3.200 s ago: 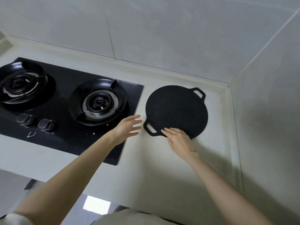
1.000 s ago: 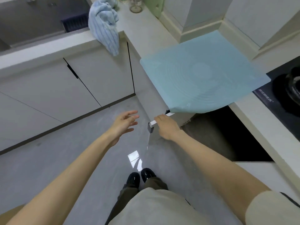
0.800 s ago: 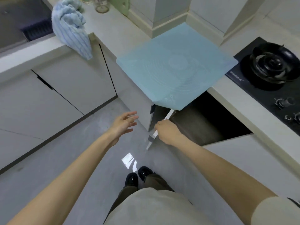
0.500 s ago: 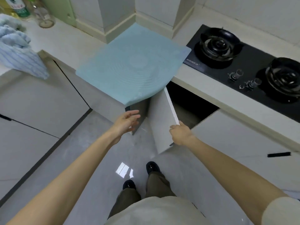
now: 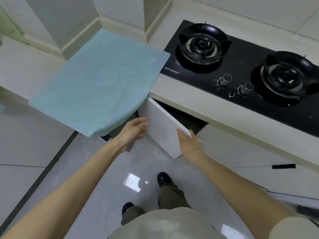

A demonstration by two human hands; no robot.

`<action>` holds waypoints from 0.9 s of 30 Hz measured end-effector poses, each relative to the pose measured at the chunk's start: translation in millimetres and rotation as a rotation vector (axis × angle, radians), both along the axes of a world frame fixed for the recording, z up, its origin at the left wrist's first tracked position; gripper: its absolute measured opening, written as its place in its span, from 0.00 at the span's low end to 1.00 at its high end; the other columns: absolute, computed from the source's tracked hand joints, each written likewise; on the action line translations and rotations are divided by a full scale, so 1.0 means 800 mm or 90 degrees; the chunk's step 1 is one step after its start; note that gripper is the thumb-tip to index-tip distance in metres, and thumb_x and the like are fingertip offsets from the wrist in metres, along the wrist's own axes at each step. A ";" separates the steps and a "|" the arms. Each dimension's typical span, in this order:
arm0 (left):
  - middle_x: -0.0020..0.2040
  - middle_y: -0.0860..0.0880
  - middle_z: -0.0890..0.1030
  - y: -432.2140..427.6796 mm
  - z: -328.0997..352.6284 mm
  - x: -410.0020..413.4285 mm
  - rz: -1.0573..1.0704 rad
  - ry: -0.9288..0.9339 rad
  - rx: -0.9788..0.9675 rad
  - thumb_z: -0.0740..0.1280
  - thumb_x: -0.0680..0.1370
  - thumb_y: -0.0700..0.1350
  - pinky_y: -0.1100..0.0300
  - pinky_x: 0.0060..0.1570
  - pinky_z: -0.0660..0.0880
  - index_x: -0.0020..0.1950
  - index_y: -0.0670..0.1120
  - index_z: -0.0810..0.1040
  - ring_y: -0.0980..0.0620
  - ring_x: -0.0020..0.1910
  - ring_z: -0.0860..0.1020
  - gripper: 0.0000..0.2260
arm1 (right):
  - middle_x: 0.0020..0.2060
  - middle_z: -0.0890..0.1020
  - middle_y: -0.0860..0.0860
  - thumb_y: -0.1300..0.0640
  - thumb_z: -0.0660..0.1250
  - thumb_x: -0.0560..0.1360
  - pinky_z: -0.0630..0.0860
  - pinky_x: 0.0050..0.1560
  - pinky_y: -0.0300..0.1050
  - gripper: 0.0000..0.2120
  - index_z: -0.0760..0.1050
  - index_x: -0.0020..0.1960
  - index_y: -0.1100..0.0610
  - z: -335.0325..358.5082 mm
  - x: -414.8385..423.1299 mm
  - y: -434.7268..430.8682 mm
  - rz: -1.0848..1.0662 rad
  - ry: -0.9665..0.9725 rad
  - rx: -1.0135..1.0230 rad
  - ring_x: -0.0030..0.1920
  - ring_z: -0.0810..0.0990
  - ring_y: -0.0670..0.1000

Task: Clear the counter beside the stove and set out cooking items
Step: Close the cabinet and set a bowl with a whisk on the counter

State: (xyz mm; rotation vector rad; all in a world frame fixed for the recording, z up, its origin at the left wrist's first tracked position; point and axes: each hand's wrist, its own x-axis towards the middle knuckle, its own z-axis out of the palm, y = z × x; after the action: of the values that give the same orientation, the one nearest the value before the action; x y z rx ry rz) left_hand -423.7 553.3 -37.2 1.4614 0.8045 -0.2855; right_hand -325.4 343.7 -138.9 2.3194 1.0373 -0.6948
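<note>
A white cabinet door (image 5: 162, 125) under the counter stands partly ajar, with a dark gap behind it. My right hand (image 5: 189, 142) lies flat against the door's free edge, fingers straight. My left hand (image 5: 133, 131) hovers open near the door's left side, just below the drooping corner of a light blue silicone mat (image 5: 101, 83). The mat lies on the white counter (image 5: 172, 90) left of the black two-burner gas stove (image 5: 241, 69) and hangs over the counter's front edge.
Two stove knobs (image 5: 234, 83) sit at the hob's front. A shut white cabinet with a black handle (image 5: 283, 166) is to the right. Grey glossy floor (image 5: 86, 169) and my black shoes (image 5: 163, 178) lie below. White tiled walls back the counter.
The view has swung right from the sink side to the stove. The cabinet door has swung nearly shut. My right hand went from gripping the door's edge to pressing flat against it.
</note>
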 end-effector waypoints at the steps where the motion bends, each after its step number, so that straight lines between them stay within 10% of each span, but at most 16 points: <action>1: 0.63 0.49 0.77 -0.004 0.001 0.013 0.006 0.001 -0.001 0.63 0.81 0.45 0.55 0.60 0.74 0.69 0.50 0.72 0.50 0.60 0.77 0.16 | 0.77 0.37 0.55 0.54 0.59 0.80 0.41 0.76 0.57 0.36 0.41 0.78 0.64 0.002 0.009 -0.002 0.015 -0.024 -0.036 0.78 0.45 0.49; 15: 0.65 0.49 0.76 -0.038 -0.003 0.090 0.049 0.027 0.006 0.64 0.80 0.45 0.53 0.62 0.73 0.70 0.49 0.71 0.50 0.61 0.76 0.17 | 0.76 0.34 0.56 0.57 0.51 0.83 0.34 0.72 0.48 0.31 0.37 0.76 0.66 -0.029 0.087 -0.044 0.124 -0.171 -0.011 0.77 0.37 0.51; 27: 0.64 0.49 0.77 -0.076 0.010 0.061 0.042 -0.008 0.002 0.64 0.80 0.44 0.55 0.60 0.74 0.68 0.51 0.72 0.50 0.61 0.77 0.15 | 0.77 0.39 0.58 0.61 0.60 0.78 0.40 0.76 0.55 0.38 0.38 0.77 0.63 0.006 0.067 -0.082 0.077 -0.017 0.097 0.78 0.40 0.56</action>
State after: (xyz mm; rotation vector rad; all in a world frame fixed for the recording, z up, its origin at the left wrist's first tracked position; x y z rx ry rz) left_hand -374.8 492.6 -29.0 1.4351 0.8418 -0.2253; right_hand -271.6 278.0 -134.3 2.3626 1.2451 -0.5548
